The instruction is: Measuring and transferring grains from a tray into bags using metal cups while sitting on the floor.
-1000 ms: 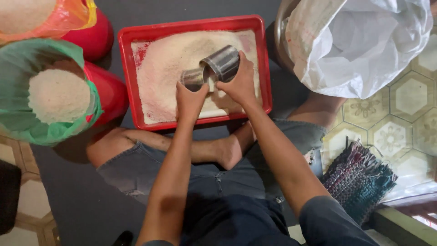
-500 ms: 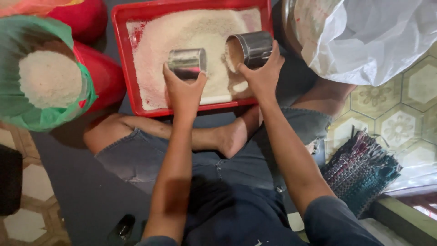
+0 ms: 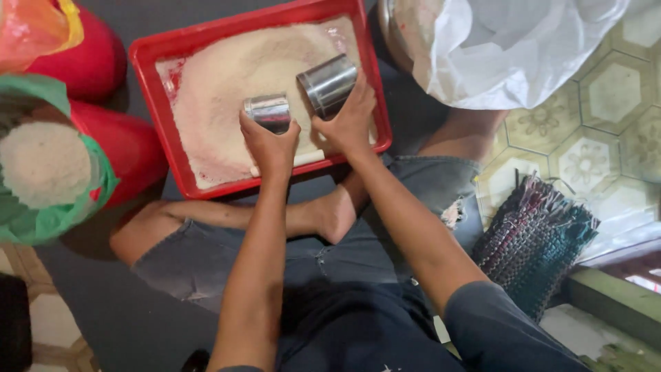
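A red rectangular tray [image 3: 160, 52] lies on the dark mat in front of me, spread with pale rice-like grain [image 3: 227, 83]. My left hand [image 3: 270, 143] grips a small steel cup [image 3: 268, 112] held upright over the grain near the tray's front. My right hand [image 3: 348, 122] holds a larger steel cup [image 3: 329, 83], tilted on its side just right of the small one. The two cups sit close together without touching. A pale stick lies in the tray by its front rim, partly under my hands.
A green-lined bag of white grain [image 3: 43, 165] stands at the left against red containers [image 3: 103, 62]. A white sack [image 3: 509, 48] over a metal vessel sits at the upper right. A woven cloth bundle [image 3: 537, 241] lies on the tiled floor, right. My crossed legs are below the tray.
The cups, pressed mouth to mouth a second ago, were drawn apart and now sit close again. The larger cup has come back toward the small one and tilted.
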